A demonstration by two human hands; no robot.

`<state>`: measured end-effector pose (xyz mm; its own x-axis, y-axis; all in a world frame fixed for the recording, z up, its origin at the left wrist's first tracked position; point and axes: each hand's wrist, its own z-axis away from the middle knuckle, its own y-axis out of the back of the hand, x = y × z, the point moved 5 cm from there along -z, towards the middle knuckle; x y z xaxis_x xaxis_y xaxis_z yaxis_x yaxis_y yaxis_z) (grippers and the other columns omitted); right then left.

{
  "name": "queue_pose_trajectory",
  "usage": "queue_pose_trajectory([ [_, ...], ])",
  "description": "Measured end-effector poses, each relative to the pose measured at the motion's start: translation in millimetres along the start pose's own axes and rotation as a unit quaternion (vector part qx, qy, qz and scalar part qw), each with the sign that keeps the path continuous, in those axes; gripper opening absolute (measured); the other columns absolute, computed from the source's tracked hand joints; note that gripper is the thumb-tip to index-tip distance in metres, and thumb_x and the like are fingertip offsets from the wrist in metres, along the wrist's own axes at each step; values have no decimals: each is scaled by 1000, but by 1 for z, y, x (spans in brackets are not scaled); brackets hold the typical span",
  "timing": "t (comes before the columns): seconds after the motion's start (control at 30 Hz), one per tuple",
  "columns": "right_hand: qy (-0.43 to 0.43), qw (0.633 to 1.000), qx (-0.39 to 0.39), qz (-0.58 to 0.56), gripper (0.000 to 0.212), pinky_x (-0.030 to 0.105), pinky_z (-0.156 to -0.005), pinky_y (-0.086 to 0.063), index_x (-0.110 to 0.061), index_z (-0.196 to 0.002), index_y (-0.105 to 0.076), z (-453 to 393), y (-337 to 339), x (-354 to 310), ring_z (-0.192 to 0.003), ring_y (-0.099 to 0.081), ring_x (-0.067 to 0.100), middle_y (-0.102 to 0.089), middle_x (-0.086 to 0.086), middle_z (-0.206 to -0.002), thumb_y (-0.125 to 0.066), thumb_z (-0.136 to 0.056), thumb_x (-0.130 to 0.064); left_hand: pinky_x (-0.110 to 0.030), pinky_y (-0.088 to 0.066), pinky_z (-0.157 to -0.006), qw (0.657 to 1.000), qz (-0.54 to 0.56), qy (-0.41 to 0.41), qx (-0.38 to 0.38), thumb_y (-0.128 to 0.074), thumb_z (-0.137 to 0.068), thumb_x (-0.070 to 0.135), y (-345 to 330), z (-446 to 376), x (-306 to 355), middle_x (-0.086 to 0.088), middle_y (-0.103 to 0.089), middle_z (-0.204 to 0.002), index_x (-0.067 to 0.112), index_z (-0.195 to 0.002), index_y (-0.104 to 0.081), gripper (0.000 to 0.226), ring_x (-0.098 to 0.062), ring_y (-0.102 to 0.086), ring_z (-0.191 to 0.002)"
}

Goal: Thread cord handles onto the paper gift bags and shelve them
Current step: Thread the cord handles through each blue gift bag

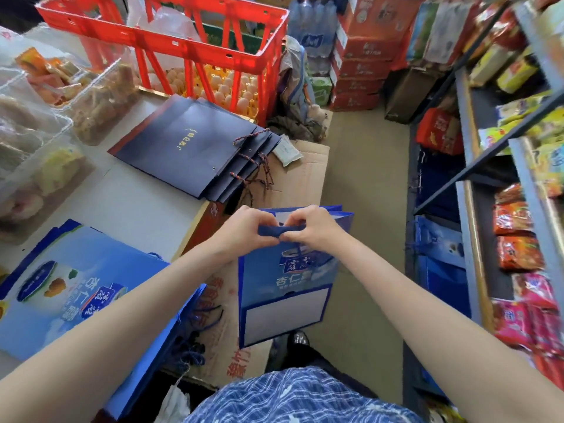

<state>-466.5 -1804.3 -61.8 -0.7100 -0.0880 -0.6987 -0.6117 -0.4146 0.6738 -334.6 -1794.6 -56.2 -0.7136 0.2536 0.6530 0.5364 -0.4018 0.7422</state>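
1. At the centre of the frame, a blue paper gift bag [287,288] hangs upright in mid-air above the floor, held only at its folded top edge.
2. The left hand [244,232] and right hand [314,228] meet at that top edge; the fingers of both are curled and pinch the dark blue fold between them. Whether a cord end is held there too cannot be told; a thin blue cord [308,262] loops across the bag's face just below the hands.
3. Handling, as a judgement: the bag looks light and fairly stiff, creasing rather than draping. The reinforced top fold is the sound place to grip, close to the handle holes; the thin side panels would buckle or tear if squeezed.
4. At lower left, a stack of matching blue bags [61,288] lies flat on the white counter [143,206], with loose blue cords [192,346] trailing off its near edge.
5. Above centre, a fanned pile of navy bags [189,145] lies flat, with twisted cords at its right edge.
6. At upper left stands a red crate [195,47]; along the right edge runs a metal shelf [467,190] of packaged goods, with blue bags stacked low beside it.
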Motion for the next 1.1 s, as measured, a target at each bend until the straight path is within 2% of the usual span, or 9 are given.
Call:
queue_pose_trajectory([
  [0.07, -15, 999, -4, -43, 4, 30, -75, -47, -10, -83, -71, 10, 7, 9, -74, -58, 10, -64, -4, -77, -70, -81, -13, -29, -39, -71, 999, -43, 1, -4, -70, -81, 24, -8, -1, 5, 9, -56, -76, 23, -82, -62, 9, -14, -46, -87],
  [0.17, -41, 994, -15, -104, 8, 32, -81, -51, -18, -89, -70, 22, 18, 23, -78, -62, 9, -70, -4, -83, -63, -87, -15, -34, -38, -86, 997, -71, -2, -5, -70, -81, 25, -13, 2, 10, 4, -54, -89, 19, -90, -65, 12, -17, -41, -104],
  [0.3, -28, 992, -89, -90, 22, 23, -74, -46, -15, -100, -67, 25, 15, 13, -72, -56, 3, -69, -1, -89, -48, -94, -7, -34, -29, -98, 992, -108, -63, 13, -68, -82, 20, -13, 8, 29, 3, -51, -100, 17, -101, -66, 19, -14, -36, -110],
  [0.4, -4, 993, -91, -68, 22, 32, -82, -47, -5, -98, -71, 22, 14, 2, -82, -57, 19, -68, 10, -94, -49, -93, -3, -37, -29, -95, 984, -135, -102, 56, -68, -82, 16, -11, 9, 38, 0, -60, -104, 18, -105, -65, 24, -20, -41, -110],
  [0.57, -7, 992, -102, -68, 19, 20, -69, -46, -16, -88, -73, 16, 32, -6, -70, -54, 2, -65, -10, -74, -58, -88, -4, -35, -30, -92, 977, -139, -108, 117, -70, -81, 17, -1, 10, 41, 0, -64, -97, 18, -94, -67, 14, -23, -47, -106],
  [0.7, -2, 996, -84, -22, 16, 28, -76, -51, -15, -89, -73, 15, 35, -12, -80, -58, 11, -66, -5, -81, -60, -87, -6, -39, -38, -84, 971, -146, -125, 143, -77, -73, 16, 0, 10, 43, -1, -63, -85, 17, -82, -67, 13, -25, -53, -94],
  [0.77, -2, 998, -55, -2, 15, 20, -72, -50, -12, -93, -74, 16, 38, -10, -82, -59, 11, -65, -4, -83, -61, -87, -7, -37, -37, -81, 971, -139, -122, 152, -78, -73, 16, 1, 9, 44, -3, -63, -86, 17, -80, -69, 12, -25, -54, -93],
  [0.93, 26, 999, -27, 31, 14, 8, -56, -44, -12, -89, -76, 21, 42, -8, -57, -57, -4, -59, -12, -68, -63, -86, -7, -32, -37, -80, 978, -115, -111, 132, -78, -72, 16, 1, 2, 46, -6, -59, -91, 14, -80, -73, 10, -25, -51, -90],
  [1.1, 37, 999, -29, 26, 17, 16, -52, -50, -6, -92, -73, 26, 37, -3, -41, -56, 0, -62, 1, -65, -58, -88, 1, -26, -46, -71, 979, -125, -141, 80, -81, -68, 15, 3, -6, 50, -4, -55, -90, 18, -80, -76, 13, -15, -52, -80],
])
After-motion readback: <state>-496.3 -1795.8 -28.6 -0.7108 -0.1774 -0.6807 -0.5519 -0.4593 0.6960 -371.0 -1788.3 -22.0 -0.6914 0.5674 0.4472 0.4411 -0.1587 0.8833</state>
